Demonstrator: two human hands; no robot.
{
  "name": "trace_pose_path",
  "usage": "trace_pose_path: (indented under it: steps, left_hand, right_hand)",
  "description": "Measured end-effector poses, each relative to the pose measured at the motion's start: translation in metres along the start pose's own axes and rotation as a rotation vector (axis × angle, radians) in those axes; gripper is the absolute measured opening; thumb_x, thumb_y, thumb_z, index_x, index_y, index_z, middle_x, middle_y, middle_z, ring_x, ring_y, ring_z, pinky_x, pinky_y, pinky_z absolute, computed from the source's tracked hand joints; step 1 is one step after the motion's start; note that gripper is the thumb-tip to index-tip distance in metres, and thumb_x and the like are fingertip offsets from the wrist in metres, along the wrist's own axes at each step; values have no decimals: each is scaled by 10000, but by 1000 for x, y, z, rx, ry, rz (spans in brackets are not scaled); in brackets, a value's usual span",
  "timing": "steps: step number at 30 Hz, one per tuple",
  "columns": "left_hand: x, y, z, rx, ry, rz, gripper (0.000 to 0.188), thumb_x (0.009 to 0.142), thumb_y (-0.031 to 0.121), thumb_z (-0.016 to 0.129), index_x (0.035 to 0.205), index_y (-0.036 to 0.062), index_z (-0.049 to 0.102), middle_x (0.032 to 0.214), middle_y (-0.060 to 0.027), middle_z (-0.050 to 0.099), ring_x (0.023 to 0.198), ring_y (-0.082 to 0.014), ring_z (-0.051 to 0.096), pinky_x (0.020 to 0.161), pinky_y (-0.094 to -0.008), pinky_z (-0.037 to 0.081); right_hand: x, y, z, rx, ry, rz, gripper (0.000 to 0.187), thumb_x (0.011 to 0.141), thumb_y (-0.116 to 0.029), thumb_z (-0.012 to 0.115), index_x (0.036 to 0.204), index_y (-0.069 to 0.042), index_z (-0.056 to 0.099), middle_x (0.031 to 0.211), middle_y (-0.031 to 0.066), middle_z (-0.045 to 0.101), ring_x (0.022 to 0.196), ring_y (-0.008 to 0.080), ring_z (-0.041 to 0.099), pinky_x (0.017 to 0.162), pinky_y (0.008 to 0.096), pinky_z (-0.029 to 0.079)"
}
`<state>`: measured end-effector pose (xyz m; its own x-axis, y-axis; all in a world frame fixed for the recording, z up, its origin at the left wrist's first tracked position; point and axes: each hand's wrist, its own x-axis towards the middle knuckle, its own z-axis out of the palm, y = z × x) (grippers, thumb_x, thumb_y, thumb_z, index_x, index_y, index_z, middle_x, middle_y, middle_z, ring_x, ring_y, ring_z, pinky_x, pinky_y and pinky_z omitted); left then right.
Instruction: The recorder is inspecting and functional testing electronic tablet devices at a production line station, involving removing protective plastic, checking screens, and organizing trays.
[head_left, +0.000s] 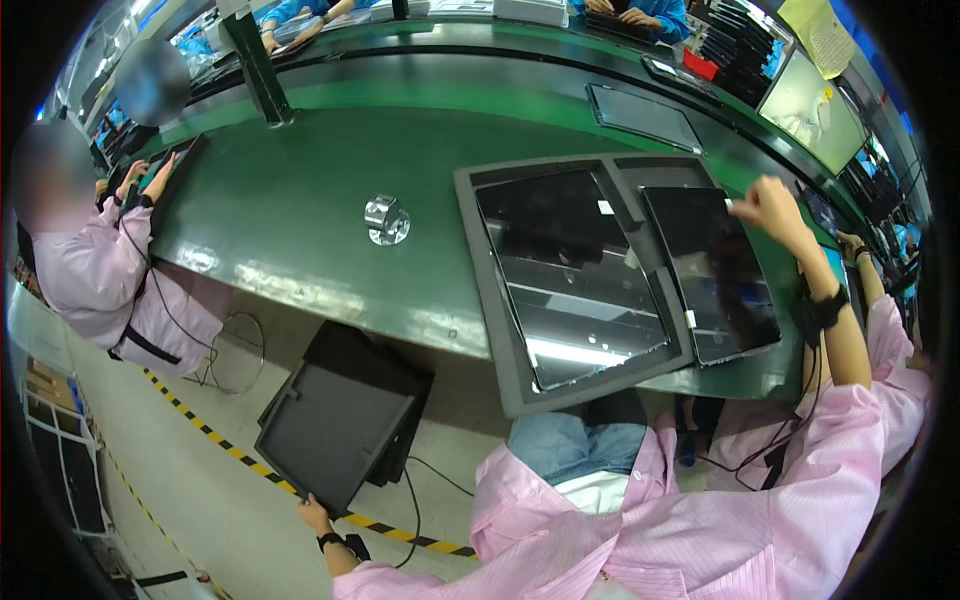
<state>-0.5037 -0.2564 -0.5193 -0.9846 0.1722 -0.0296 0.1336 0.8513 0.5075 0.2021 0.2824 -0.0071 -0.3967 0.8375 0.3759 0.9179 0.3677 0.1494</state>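
Note:
My right hand [772,212] is closed, its fingertips at the far right corner of a dark flat screen panel [715,275], beside a small white tab [730,204]; whether the tab is pinched cannot be made out. That panel lies over the right part of a grey foam tray [490,330] on the green bench. Left of it, a larger glossy black screen panel [570,270] rests in the tray's wide recess and mirrors ceiling lights. Down at my left, my left hand [315,514] grips the near corner of a shallow black tray [335,430], with more black trays beneath it.
A clear tape roll [386,220] stands on the green bench [300,180]. Beyond the tray lies another dark panel [645,117]. A green post [255,65] rises from the bench. Co-workers in pink sit left and right; others in blue work opposite. A monitor [815,110] stands at far right.

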Motion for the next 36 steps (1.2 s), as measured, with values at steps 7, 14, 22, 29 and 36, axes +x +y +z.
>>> trace_pose_path:
  steps: [7,14,22,29,36]
  left_hand:
    - [-1,-1,8,243,-182,59,376,738,100,656,996,-140,525,900,-281,600,869,-442,569,766,-442,442]
    - [-37,31,-68,199,331,284,410,903,193,454,1103,-154,369,1068,-340,472,991,-471,464,860,-453,373]
    - [-159,29,-185,27,440,-323,451,900,287,489,1086,-110,380,1051,-307,458,976,-416,453,873,-438,354]
    - [-139,163,-217,-658,530,-200,520,881,210,494,1255,-88,288,1207,-220,423,1089,-281,441,967,-361,335]
    - [-97,343,-207,-912,389,141,611,848,168,518,1351,7,212,1290,-206,363,1159,-272,405,1002,-352,302]
  right_hand:
    - [160,-17,86,-74,-234,-106,571,722,-487,650,1127,-105,527,1167,165,523,1162,357,413,918,473,377]
    - [202,-5,151,-29,-505,175,923,733,-677,511,1409,-121,217,1414,252,227,1333,391,157,1037,529,218]
    - [215,4,185,-191,-273,-275,539,866,-459,470,971,68,510,737,269,593,733,426,583,687,476,475]
    - [221,14,218,-230,-71,-360,301,833,-209,525,979,45,456,687,210,593,665,389,591,621,457,481]
    - [227,11,195,-381,-110,-303,348,790,-53,500,1122,14,419,795,193,618,715,368,610,633,431,499]
